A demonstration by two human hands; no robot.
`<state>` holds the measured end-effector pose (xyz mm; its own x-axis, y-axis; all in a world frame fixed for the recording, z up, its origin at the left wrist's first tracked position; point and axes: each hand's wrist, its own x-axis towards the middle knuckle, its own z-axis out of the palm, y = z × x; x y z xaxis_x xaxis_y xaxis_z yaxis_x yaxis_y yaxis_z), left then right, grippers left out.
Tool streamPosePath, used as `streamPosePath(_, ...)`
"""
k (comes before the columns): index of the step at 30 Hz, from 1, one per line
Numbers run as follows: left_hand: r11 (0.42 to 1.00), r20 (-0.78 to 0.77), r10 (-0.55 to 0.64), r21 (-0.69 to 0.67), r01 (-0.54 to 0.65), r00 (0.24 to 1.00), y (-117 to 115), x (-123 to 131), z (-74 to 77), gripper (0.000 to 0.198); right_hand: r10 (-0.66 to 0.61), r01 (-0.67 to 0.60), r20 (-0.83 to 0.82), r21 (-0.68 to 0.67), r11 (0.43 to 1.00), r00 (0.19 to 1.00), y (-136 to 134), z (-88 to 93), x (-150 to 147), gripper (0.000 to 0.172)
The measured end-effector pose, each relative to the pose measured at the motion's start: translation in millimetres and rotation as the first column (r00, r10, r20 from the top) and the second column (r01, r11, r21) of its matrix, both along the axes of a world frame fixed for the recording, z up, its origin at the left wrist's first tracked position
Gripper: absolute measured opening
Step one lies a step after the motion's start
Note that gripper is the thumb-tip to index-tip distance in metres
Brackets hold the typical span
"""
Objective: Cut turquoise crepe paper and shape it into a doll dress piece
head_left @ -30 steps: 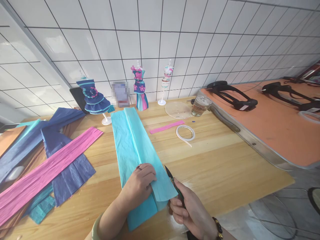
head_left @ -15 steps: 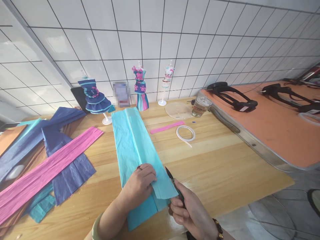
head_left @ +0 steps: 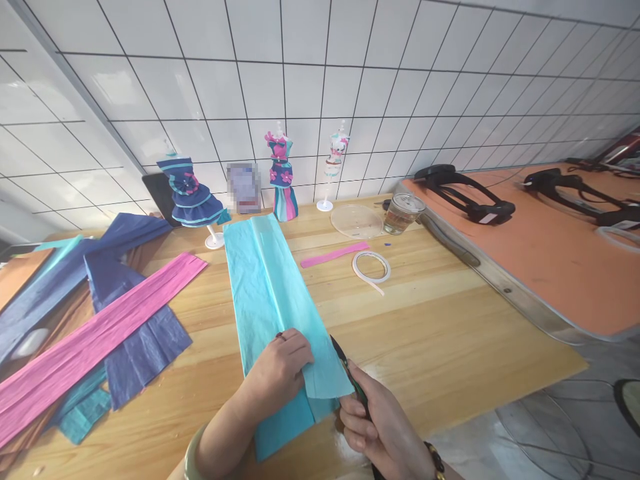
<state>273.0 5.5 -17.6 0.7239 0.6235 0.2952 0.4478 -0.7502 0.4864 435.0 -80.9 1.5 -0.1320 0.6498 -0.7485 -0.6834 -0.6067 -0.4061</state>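
Note:
A long folded sheet of turquoise crepe paper lies down the middle of the wooden table. My left hand presses on its near end, fingers curled over the fold and pinching the top layer. My right hand is closed round the handles of dark scissors, whose blades point up along the paper's right edge, touching it.
Pink crepe paper and dark blue crepe paper lie at the left. Three small dress mannequins stand by the tiled wall. A pink strip, tape ring, clear lid and glass sit beyond. An orange table with black headsets stands on the right.
Almost nothing has moved. The hands, paper end and scissors have shifted very slightly; the scissor blades sit a little closer under the paper's right edge.

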Motion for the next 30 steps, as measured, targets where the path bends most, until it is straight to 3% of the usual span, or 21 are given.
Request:
streamPosePath(17,1.000,0.011,-0.005,0.026,0.005,1.000,0.0,1.4,3.3,0.033,0.026,-0.030,-0.069,-0.053,0.998,0.997,6.2,4.1,-0.8,0.039)
streamPosePath(30,1.000,0.044,-0.009,0.016,0.008,0.999,0.9,2.4,2.8,0.032,0.006,-0.007,-0.016,-0.038,0.999,1.000,7.9,3.4,-0.6,0.033)
